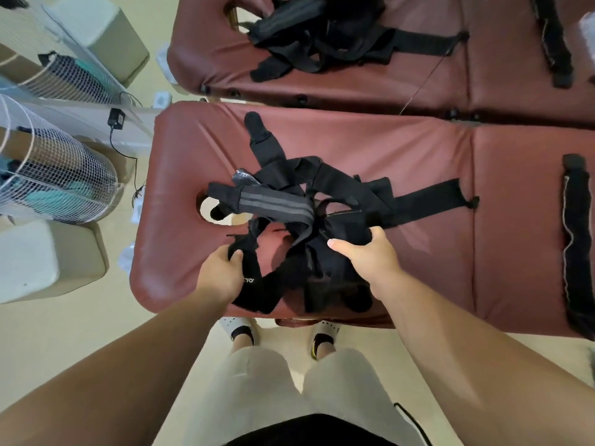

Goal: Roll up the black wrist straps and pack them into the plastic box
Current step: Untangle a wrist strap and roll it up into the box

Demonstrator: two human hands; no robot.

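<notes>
A tangled pile of black wrist straps (325,188) lies on the near end of a maroon padded table (402,149). One strap with grey stripes (273,206) crosses the top of the pile beside the face hole. My left hand (222,272) grips the end of a black strap with white lettering (254,284) at the pile's near left. My right hand (370,252) has its fingers curled into the near right of the pile, thumb pointing left. No plastic box is in view.
A second maroon table (483,75) behind carries another pile of black straps (318,37). Long black straps (576,236) lie flat at the right of both tables. Wire-caged fans (54,178) and beige boxes (48,259) stand on the floor at left.
</notes>
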